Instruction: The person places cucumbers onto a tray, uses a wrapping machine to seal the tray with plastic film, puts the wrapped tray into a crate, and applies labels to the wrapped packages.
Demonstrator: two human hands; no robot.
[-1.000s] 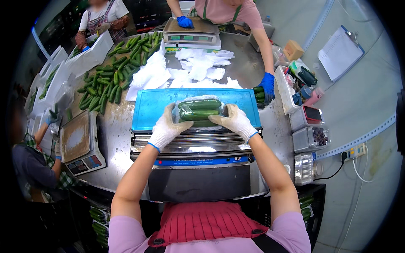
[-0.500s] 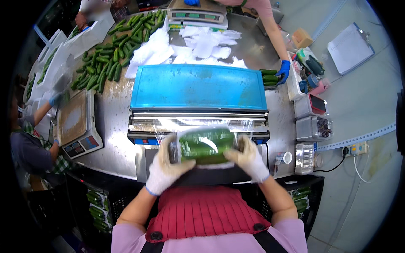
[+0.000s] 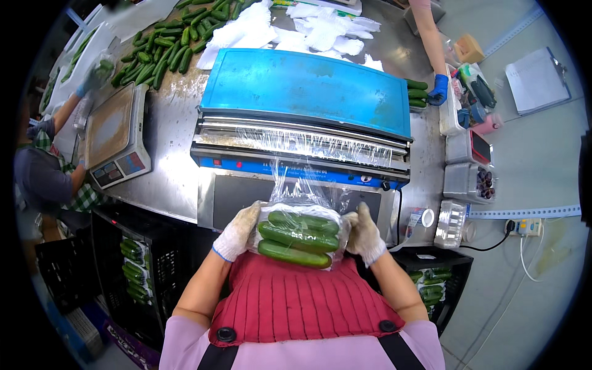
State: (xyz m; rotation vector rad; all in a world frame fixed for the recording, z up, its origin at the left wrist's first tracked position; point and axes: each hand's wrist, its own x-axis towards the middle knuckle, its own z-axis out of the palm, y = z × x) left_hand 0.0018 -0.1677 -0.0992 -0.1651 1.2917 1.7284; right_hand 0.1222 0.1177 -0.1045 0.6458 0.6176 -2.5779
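Between my gloved hands is a tray of cucumbers [image 3: 296,236] under clear film, held in front of my red apron. My left hand [image 3: 240,233] closes on its left end, and my right hand [image 3: 366,235] grips the right end with the thumb up. Stretched clear film [image 3: 296,176] runs from the pack up to the film wrapping machine [image 3: 302,92], which has a blue top. The fingers beneath the pack are hidden.
A scale [image 3: 114,135] stands at the left, near a co-worker's gloved hand [image 3: 92,80]. Loose cucumbers [image 3: 166,49] and white trays [image 3: 327,28] lie at the back. Another co-worker's blue glove [image 3: 438,90] touches cucumbers at the right. Black crates [image 3: 166,277] flank me below.
Both hands have drawn the cucumber pack away from the machine toward my body, stretching film out behind it. My view has tilted down. The left co-worker's hand has risen with a cucumber.
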